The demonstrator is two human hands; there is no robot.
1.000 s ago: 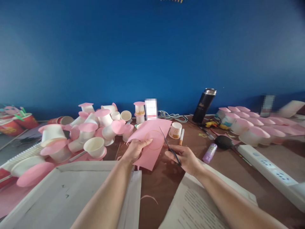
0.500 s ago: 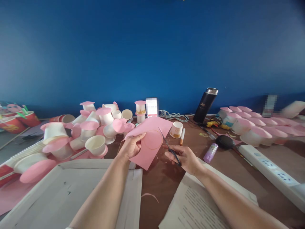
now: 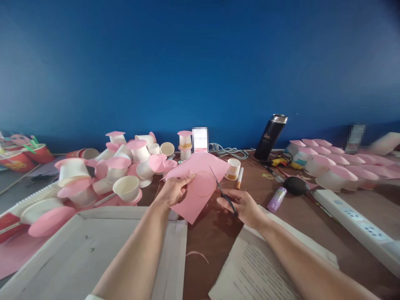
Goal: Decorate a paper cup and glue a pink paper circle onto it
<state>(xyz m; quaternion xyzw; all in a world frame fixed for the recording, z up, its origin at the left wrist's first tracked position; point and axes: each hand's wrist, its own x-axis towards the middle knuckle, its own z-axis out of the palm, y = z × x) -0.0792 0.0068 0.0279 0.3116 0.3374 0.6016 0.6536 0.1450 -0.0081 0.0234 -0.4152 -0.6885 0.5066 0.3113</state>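
Between thumb and fingers, my left hand (image 3: pixel 175 189) grips the left side of a pink paper sheet (image 3: pixel 190 208) held above the brown table. A circle is drawn in thin line on the sheet. My right hand (image 3: pixel 239 203) is closed round dark-handled scissors (image 3: pixel 227 196), whose blades reach up and left to the sheet's right edge, beside the circle. How far the blades are parted is hard to make out. Just behind the sheet stand a white paper cup (image 3: pixel 233 170) with a gold print and a marker pen (image 3: pixel 240 179). A thin pink paper strip (image 3: pixel 198 254) lies below.
Paper cups with pink paper discs (image 3: pixel 117 164) crowd the left; more pink-topped cups (image 3: pixel 336 173) stand at right. A shallow white box lid (image 3: pixel 118 246), printed paper (image 3: pixel 259 266), power strip (image 3: pixel 356 221), glue stick (image 3: pixel 276 200) and black flask (image 3: pixel 270 137) surround the hands.
The pink sheet and my left hand have shifted slightly to the right. The scissors stay at the sheet's right edge, still in my right hand. The view has moved a little.
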